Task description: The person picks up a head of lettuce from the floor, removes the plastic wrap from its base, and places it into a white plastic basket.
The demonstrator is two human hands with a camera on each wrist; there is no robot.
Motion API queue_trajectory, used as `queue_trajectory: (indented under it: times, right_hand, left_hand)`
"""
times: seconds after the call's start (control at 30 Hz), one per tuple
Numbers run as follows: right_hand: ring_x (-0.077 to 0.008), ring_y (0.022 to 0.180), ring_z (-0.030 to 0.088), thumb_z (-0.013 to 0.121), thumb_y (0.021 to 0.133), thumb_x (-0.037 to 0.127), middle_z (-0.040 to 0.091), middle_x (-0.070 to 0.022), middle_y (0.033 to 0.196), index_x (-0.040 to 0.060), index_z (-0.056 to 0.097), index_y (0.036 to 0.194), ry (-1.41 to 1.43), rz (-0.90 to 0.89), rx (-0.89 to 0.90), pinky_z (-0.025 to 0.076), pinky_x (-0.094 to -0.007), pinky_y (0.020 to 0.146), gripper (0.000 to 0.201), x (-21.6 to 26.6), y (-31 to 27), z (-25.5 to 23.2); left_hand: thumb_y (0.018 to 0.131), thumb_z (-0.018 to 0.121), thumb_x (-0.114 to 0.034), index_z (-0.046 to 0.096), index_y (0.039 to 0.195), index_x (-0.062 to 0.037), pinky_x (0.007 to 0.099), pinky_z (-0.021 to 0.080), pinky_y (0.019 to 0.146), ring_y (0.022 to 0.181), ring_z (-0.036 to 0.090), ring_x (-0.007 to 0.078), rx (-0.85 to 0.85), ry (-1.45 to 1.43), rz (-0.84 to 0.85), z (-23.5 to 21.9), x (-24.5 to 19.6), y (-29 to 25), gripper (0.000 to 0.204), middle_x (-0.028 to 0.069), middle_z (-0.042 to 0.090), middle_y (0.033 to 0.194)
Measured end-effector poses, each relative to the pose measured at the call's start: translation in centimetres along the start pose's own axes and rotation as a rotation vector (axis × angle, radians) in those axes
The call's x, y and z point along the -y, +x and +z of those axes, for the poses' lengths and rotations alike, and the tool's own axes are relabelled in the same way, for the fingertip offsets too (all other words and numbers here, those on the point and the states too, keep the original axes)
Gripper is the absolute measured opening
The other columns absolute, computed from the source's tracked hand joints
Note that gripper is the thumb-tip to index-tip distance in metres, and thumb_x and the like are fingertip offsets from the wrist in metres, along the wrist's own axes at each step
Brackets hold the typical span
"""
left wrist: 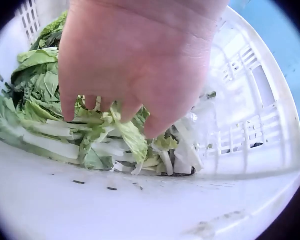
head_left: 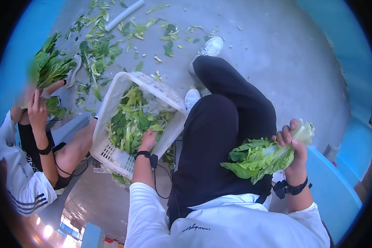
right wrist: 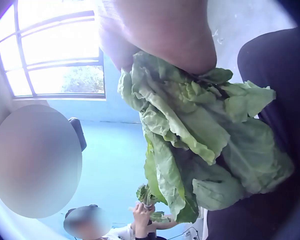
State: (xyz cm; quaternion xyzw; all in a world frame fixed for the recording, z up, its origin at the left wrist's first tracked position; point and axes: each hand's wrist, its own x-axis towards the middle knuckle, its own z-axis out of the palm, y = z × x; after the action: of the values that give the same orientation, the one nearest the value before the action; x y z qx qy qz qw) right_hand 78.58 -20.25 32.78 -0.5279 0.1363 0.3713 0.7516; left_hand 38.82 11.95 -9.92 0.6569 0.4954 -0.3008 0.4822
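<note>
My right hand [head_left: 294, 151] grips a head of leafy cabbage [head_left: 262, 159] around its pale stem end, the green leaves spreading toward my lap. In the right wrist view the cabbage leaves [right wrist: 185, 135] hang below the palm. My left hand [head_left: 148, 139] is down inside a white plastic basket [head_left: 100, 134], its fingers pointing into the loose leaves [head_left: 130, 124] there. From the left wrist, a light green leaf [left wrist: 130, 137] lies against the fingers of this hand, and the thumb stands apart from them. Cut white stalks [left wrist: 50, 142] lie below the fingertips.
Another person [head_left: 22, 165] sits at the left, holding a bunch of greens [head_left: 51, 66]. Scattered leaves [head_left: 97, 53] and a pale tube [head_left: 124, 15] lie on the floor. My legs [head_left: 213, 140] are right of the basket. A blue surface [head_left: 330, 186] stands at my right.
</note>
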Motion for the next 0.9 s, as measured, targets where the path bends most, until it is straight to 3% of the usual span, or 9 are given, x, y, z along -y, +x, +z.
queue_trajectory:
  times: [0.1, 0.2, 0.33, 0.43, 0.47, 0.57, 0.7, 0.73, 0.9]
  right_hand:
    - [-0.0121, 0.078, 0.052, 0.066, 0.082, 0.017, 0.048, 0.0017, 0.082, 0.0138, 0.044, 0.112, -0.013, -0.013, 0.002, 0.046, -0.0374, 0.097, 0.038, -0.1, 0.4, 0.0]
    - [-0.0150, 0.080, 0.054, 0.066, 0.081, 0.018, 0.050, -0.0003, 0.083, 0.0129, 0.045, 0.111, -0.034, -0.021, -0.010, 0.045, -0.0378, 0.096, 0.037, 0.0, -0.1, 0.2]
    - [-0.0156, 0.081, 0.054, 0.067, 0.081, 0.020, 0.050, -0.0010, 0.085, 0.0127, 0.045, 0.112, -0.058, -0.011, -0.002, 0.044, -0.0388, 0.096, 0.039, -0.2, -1.7, 0.7]
    - [-0.0163, 0.083, 0.055, 0.067, 0.081, 0.020, 0.051, -0.0019, 0.086, 0.0124, 0.045, 0.112, -0.073, -0.025, 0.041, 0.043, -0.0392, 0.096, 0.039, -0.7, -2.9, 0.8]
    - [-0.0166, 0.084, 0.055, 0.067, 0.082, 0.020, 0.051, -0.0022, 0.086, 0.0123, 0.045, 0.112, -0.082, -0.032, 0.052, 0.043, -0.0392, 0.095, 0.038, -0.8, -3.5, 0.8]
    - [-0.0173, 0.085, 0.056, 0.067, 0.082, 0.019, 0.052, -0.0031, 0.087, 0.0108, 0.047, 0.116, -0.071, -0.044, 0.071, 0.043, -0.0387, 0.095, 0.040, -1.1, -5.3, 0.4]
    - [-0.0184, 0.086, 0.056, 0.066, 0.083, 0.019, 0.054, -0.0037, 0.088, 0.0076, 0.049, 0.120, -0.091, -0.054, 0.086, 0.044, -0.0384, 0.093, 0.042, -0.9, -7.2, -0.1]
    - [-0.0187, 0.086, 0.057, 0.066, 0.083, 0.018, 0.055, -0.0039, 0.088, 0.0067, 0.049, 0.120, -0.086, -0.053, 0.097, 0.044, -0.0384, 0.092, 0.042, -0.9, -7.6, -0.3]
    - [-0.0202, 0.087, 0.058, 0.065, 0.084, 0.017, 0.057, -0.0053, 0.089, 0.0051, 0.051, 0.118, -0.072, -0.044, 0.163, 0.045, -0.0383, 0.090, 0.039, -1.2, -10.9, -1.7]
  left_hand:
    - [0.093, 0.061, -0.031, 0.053, 0.140, 0.0026, 0.0360, 0.042, 0.105, 0.124, 0.058, 0.0303, -0.069, -0.094, -0.015, 1.1, 2.5, 2.9, 0.059, 0.0209, 0.062, 0.133]
    - [0.093, 0.061, -0.032, 0.067, 0.121, 0.0032, 0.0359, 0.046, 0.094, 0.105, 0.063, 0.0265, -0.003, -0.356, -0.069, 0.1, 1.7, 0.9, 0.045, 0.0164, 0.070, 0.115]
    - [0.089, 0.069, -0.031, 0.074, 0.087, 0.0002, 0.0329, 0.050, 0.072, 0.075, 0.062, 0.0170, -0.307, -0.285, 0.028, -1.6, -0.2, -4.0, 0.032, 0.0049, 0.069, 0.078]
    - [0.084, 0.076, -0.024, 0.071, 0.078, -0.0028, 0.0295, 0.046, 0.058, 0.066, 0.057, 0.0113, -0.515, -0.492, -0.100, -1.8, 0.8, -5.1, 0.023, 0.0011, 0.064, 0.069]
    - [0.081, 0.080, -0.019, 0.068, 0.076, -0.0055, 0.0275, 0.043, 0.053, 0.064, 0.054, 0.0092, -0.467, -0.434, -0.143, -2.4, 1.0, -6.0, 0.018, -0.0008, 0.061, 0.068]
    - [0.081, 0.080, -0.019, 0.068, 0.080, -0.0063, 0.0272, 0.045, 0.058, 0.064, 0.054, 0.0104, -0.403, -0.519, -0.054, -3.1, 2.3, -8.6, 0.018, -0.0015, 0.061, 0.072]
    - [0.084, 0.077, -0.014, 0.065, 0.099, -0.0046, 0.0270, 0.050, 0.069, 0.072, 0.062, 0.0143, -0.407, -0.599, 0.045, -3.9, 3.7, -10.3, 0.021, 0.0033, 0.066, 0.090]
    - [0.089, 0.072, -0.011, 0.061, 0.112, -0.0009, 0.0296, 0.055, 0.073, 0.081, 0.068, 0.0187, -0.290, -0.759, 0.002, -4.5, 3.8, -10.8, 0.028, 0.0087, 0.068, 0.099]
    - [0.095, 0.064, -0.009, 0.057, 0.128, 0.0023, 0.0318, 0.058, 0.076, 0.086, 0.071, 0.0217, -0.150, -0.934, 0.077, -5.3, 1.3, -16.0, 0.035, 0.0131, 0.070, 0.103]
